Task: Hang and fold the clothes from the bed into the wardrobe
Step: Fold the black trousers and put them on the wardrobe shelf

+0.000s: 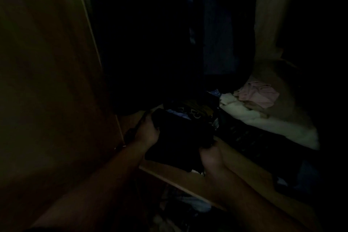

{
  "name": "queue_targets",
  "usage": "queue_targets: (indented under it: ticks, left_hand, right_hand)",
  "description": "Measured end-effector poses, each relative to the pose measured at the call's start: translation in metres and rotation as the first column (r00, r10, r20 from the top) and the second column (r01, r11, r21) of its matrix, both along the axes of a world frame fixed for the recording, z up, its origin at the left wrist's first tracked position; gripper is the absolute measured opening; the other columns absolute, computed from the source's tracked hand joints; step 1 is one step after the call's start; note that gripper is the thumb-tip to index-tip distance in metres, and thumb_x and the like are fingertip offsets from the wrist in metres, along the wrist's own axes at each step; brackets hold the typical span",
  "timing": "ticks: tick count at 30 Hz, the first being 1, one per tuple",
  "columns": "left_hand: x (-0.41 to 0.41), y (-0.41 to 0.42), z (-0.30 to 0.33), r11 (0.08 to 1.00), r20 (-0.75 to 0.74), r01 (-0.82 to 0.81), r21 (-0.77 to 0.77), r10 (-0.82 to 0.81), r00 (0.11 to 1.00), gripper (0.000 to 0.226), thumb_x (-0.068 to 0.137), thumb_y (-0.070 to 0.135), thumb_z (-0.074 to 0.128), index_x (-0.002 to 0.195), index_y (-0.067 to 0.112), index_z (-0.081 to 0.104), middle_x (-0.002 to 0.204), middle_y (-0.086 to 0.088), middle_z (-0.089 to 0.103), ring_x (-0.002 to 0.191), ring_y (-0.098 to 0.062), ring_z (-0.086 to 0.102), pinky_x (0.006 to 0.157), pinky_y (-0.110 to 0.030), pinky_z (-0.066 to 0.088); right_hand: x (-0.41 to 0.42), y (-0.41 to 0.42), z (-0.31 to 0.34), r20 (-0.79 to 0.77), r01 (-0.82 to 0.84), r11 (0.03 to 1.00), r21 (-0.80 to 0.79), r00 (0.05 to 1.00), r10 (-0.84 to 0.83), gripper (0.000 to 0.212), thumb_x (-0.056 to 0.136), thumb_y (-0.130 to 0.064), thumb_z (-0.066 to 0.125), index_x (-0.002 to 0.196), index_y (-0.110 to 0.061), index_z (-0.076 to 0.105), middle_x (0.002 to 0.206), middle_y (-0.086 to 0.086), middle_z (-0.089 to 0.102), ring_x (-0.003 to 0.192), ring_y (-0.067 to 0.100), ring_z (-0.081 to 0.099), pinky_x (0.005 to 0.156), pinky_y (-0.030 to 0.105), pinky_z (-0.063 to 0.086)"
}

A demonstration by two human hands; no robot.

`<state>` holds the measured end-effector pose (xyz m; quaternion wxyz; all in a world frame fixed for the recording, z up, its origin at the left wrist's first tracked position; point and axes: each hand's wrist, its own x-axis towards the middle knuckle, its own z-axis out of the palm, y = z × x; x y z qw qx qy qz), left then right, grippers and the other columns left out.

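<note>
The view is very dark. A folded black garment (pixel 180 137) lies over the front of a wooden wardrobe shelf (pixel 180 177). My left hand (pixel 148 130) grips its far left edge and my right hand (pixel 210 156) grips its near right corner. Behind it on the shelf sits a pile of folded clothes (pixel 190 109) with a printed top showing. Dark clothes (pixel 214 43) hang above the shelf.
The wardrobe's brown side panel (pixel 47 81) fills the left. On the right of the shelf lie a white fluffy cloth (pixel 263 118) and a pink garment (pixel 258 94). More dim clothes (pixel 188 205) lie in the compartment below the shelf.
</note>
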<state>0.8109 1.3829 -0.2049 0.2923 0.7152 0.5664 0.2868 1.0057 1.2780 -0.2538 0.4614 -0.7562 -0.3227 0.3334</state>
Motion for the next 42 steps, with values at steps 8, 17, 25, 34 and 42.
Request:
queue_targets:
  ticks: [8,17,25,34,42]
  left_hand:
    - [0.018,-0.015,-0.027,0.931,-0.637,0.334,0.146,-0.169,0.752,0.059,0.099,0.063,0.014,0.154,0.044,0.013,0.166,0.003,0.005,0.152,-0.025,-0.002,0.118,-0.053,-0.009]
    - [0.01,0.001,-0.047,0.948,-0.652,0.31,0.076,-0.188,0.735,0.079,0.078,0.073,-0.005,0.153,0.05,0.004,0.167,0.006,0.0,0.153,-0.021,-0.002,0.122,-0.045,-0.001]
    - [0.015,-0.017,-0.019,0.948,-0.723,0.313,0.064,-0.171,0.669,0.062,0.098,0.065,0.011,0.155,0.045,-0.001,0.166,0.002,-0.004,0.152,-0.02,-0.009,0.12,-0.052,-0.01]
    - [0.017,-0.121,0.009,0.907,-0.553,0.385,0.171,-0.235,0.799,0.059,0.102,0.053,0.027,0.157,0.037,0.01,0.166,0.005,0.008,0.152,-0.016,-0.006,0.122,-0.037,-0.007]
    - [0.01,-0.221,0.016,0.791,-0.486,0.542,0.284,-0.368,0.793,0.062,0.098,0.06,0.018,0.156,0.04,0.009,0.165,0.009,0.005,0.152,-0.012,-0.008,0.122,-0.035,-0.008]
  right_hand:
    - [-0.008,-0.01,0.021,0.687,-0.077,0.987,0.142,0.725,-0.042,0.067,0.09,-0.024,0.061,0.15,-0.013,0.034,0.151,0.014,0.035,0.135,0.033,0.037,0.11,0.045,0.038]
    - [-0.019,-0.002,-0.014,0.767,-0.299,0.902,-0.313,0.48,0.425,0.1,0.075,-0.069,-0.029,0.159,-0.031,0.01,0.167,0.002,0.005,0.154,0.024,0.002,0.121,0.042,0.002]
    - [-0.009,-0.017,0.009,0.68,-0.394,0.9,-0.185,0.61,0.407,0.106,0.074,-0.079,-0.022,0.158,-0.029,0.019,0.166,0.003,0.015,0.153,0.025,0.006,0.122,0.04,0.006]
    - [0.002,-0.102,0.037,0.626,-0.382,0.919,-0.101,0.693,0.357,0.058,0.104,-0.047,0.03,0.158,-0.029,0.017,0.163,0.0,0.022,0.15,0.021,0.015,0.121,0.038,0.019]
    - [-0.021,-0.238,0.047,0.713,-0.134,0.979,-0.156,0.67,0.205,0.078,0.094,-0.067,0.009,0.158,-0.024,0.017,0.163,0.004,0.024,0.15,0.026,0.017,0.122,0.039,0.018]
